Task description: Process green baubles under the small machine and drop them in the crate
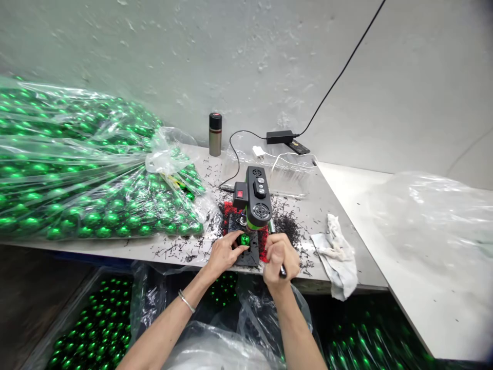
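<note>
Head view: green ball [245, 239] lay between left hand's [225, 252] thumb and fingertips, pinched, on black plate [246, 257] under press [260, 198]. Ball looked round, shiny, mirror-like, with bright highlights. Right hand's [282, 258] fingers were curled tight round lever [283, 271], beside press. Bracelet [186, 301] circled left wrist.

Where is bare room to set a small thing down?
Mostly bare: the white table, nearer than the clear plastic; the grey table between clear tray and cloth. Crowded: around the press, with left hand, right hand and black bits; further left, the bag of green balls.
</note>
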Demonstrator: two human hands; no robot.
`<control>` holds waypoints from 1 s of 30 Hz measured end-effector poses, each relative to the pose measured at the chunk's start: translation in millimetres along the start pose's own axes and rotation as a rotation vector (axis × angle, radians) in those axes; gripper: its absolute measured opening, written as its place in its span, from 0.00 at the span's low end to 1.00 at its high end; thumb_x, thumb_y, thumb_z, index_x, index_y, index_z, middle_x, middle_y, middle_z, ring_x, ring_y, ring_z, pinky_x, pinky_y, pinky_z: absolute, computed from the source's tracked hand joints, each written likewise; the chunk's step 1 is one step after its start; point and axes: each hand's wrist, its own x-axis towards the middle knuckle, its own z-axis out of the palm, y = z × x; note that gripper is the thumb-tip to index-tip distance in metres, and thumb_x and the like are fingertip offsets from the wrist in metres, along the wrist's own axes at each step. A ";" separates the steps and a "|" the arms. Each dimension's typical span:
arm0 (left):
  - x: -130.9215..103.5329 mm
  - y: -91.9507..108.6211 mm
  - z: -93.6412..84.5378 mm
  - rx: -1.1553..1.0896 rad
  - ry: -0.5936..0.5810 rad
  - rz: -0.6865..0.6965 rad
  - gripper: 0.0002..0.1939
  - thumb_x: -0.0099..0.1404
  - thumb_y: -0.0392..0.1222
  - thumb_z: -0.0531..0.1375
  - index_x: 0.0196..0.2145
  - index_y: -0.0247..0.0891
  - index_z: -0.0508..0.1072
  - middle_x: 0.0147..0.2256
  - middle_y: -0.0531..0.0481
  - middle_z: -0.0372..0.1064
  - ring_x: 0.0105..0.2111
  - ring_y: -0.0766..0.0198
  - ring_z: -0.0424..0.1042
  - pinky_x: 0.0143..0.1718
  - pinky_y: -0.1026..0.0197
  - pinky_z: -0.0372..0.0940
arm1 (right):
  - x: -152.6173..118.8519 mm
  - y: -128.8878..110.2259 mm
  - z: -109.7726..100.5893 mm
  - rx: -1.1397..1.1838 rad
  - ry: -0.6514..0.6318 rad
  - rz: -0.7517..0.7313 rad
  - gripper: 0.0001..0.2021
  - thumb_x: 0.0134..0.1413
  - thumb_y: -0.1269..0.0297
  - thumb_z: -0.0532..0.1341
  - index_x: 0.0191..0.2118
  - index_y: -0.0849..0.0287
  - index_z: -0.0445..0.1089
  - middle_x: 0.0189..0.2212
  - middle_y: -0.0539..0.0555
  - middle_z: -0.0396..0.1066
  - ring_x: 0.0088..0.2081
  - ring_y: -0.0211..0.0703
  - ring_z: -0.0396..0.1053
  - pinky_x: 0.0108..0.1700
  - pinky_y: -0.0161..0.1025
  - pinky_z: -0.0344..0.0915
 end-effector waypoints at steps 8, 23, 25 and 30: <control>-74.6 -15.8 -1.5 0.093 -0.053 0.294 0.27 0.66 0.53 0.63 0.60 0.43 0.68 0.56 0.39 0.72 0.54 0.51 0.74 0.53 0.52 0.71 | 16.6 -11.9 -3.8 0.024 0.002 0.022 0.15 0.63 0.76 0.51 0.24 0.56 0.57 0.21 0.48 0.59 0.26 0.37 0.63 0.28 0.38 0.57; 104.9 -40.4 -125.7 0.701 0.163 -0.270 0.10 0.61 0.29 0.57 0.39 0.28 0.77 0.42 0.28 0.75 0.50 0.42 0.72 0.54 0.45 0.61 | 6.3 -5.9 2.5 0.059 0.036 -0.035 0.16 0.60 0.80 0.51 0.24 0.57 0.55 0.20 0.46 0.55 0.25 0.35 0.62 0.26 0.35 0.57; 103.9 -40.6 -127.5 0.645 0.148 -0.292 0.10 0.62 0.31 0.59 0.40 0.27 0.77 0.41 0.28 0.75 0.50 0.41 0.73 0.54 0.46 0.61 | 5.0 -5.0 2.9 0.059 0.037 -0.036 0.16 0.60 0.80 0.50 0.24 0.57 0.55 0.20 0.46 0.55 0.25 0.35 0.62 0.27 0.35 0.57; 76.6 -31.2 -134.8 0.236 0.117 -0.300 0.21 0.70 0.44 0.58 0.57 0.35 0.70 0.49 0.38 0.76 0.43 0.53 0.78 0.45 0.54 0.69 | 3.1 -4.0 2.6 0.060 0.025 -0.042 0.16 0.60 0.79 0.50 0.24 0.56 0.55 0.20 0.46 0.55 0.25 0.37 0.62 0.27 0.36 0.58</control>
